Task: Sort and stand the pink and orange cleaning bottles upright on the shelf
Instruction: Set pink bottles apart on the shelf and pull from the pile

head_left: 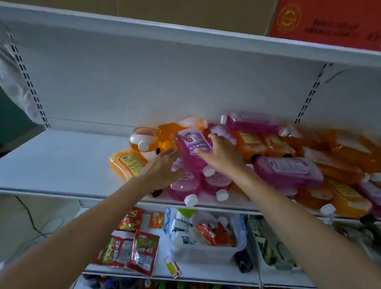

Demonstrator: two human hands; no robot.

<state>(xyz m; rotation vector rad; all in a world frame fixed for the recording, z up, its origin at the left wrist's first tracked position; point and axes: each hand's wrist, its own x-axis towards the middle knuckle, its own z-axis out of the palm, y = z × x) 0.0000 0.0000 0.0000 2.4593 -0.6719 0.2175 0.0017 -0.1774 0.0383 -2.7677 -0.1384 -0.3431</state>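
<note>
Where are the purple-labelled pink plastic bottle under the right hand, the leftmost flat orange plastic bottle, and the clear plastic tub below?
Purple-labelled pink plastic bottle (192, 145): head view, on its label.
Leftmost flat orange plastic bottle (131, 164): head view, on its yellow label.
Clear plastic tub (203, 251): head view, on its front wall.

Two brown cartons (190, 8) and a red carton (332, 21) sit on top. On the lower shelf (202, 272) lie red-and-green snack packets (127, 250), with a chip bag (130, 220) behind them. Just beside them, a clear tub (205, 250) holds packets and white bottles. A yellow tag (172, 268) lies at the edge. A dark cable (29, 216) hangs at the left.
</note>
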